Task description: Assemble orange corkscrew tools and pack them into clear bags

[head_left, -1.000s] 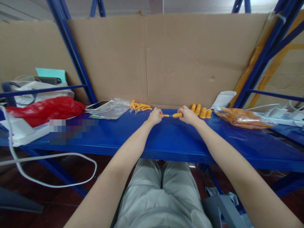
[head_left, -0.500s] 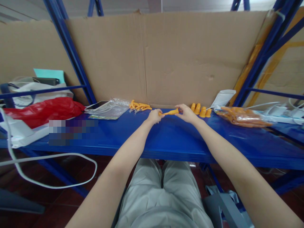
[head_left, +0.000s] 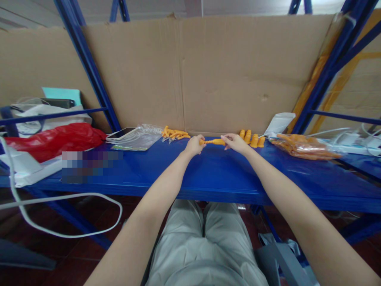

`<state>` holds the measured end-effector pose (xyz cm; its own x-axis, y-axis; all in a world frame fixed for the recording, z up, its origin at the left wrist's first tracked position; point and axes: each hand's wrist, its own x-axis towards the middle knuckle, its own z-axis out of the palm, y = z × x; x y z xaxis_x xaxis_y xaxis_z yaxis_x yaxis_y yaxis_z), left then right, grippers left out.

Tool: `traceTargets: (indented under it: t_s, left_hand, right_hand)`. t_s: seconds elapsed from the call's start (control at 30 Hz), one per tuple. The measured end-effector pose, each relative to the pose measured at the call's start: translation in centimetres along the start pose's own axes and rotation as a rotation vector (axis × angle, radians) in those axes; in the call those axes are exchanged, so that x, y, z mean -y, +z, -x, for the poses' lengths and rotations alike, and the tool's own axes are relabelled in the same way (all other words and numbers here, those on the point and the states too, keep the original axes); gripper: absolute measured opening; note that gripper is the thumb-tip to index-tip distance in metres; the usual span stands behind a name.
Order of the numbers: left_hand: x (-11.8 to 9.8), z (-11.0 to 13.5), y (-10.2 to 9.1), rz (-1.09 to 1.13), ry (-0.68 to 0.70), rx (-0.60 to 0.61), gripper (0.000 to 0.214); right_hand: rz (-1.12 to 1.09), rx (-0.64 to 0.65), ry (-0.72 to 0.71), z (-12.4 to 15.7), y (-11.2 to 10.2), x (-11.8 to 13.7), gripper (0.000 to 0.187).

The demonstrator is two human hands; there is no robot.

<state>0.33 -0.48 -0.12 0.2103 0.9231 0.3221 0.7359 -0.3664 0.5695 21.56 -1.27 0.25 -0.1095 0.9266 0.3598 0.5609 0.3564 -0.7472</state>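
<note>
A yellow-orange plastic piece (head_left: 218, 141) with a ribbed shaft and a wider right part lies level between my hands, just over the blue shelf. My left hand (head_left: 195, 145) is closed round its left end. The thumb and fingers of my right hand (head_left: 236, 142) pinch the wide right end, hiding its tip. Behind my left hand lies a small pile of orange pieces with short metal chains (head_left: 175, 133), apparently keychains. Several orange cup-shaped parts (head_left: 254, 140) stand just right of my right hand.
The blue shelf (head_left: 217, 171) is backed by a cardboard sheet (head_left: 223, 75). To the right is a clear bag of orange parts (head_left: 305, 147). To the left are a flat clear bag (head_left: 139, 138), a red plastic bag (head_left: 59, 137) and a looping white cable (head_left: 119, 214).
My right hand's fingers have drawn together round the wide end of the orange piece. My left hand has barely moved and keeps its hold.
</note>
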Motion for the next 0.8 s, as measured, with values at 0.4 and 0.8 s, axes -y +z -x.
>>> traceTargets:
  t_s: [0.4,0.8]
  left_hand:
    - [0.23,-0.08,0.0,-0.031,0.017,0.001,0.021]
    - [0.09,-0.07,-0.29,-0.107,0.043,0.002,0.023]
  right_hand:
    - [-0.126,0.212,0.079,0.1,-0.54,-0.39,0.02]
    - [-0.157,0.309,0.137,0.73,-0.66,-0.04,0.045]
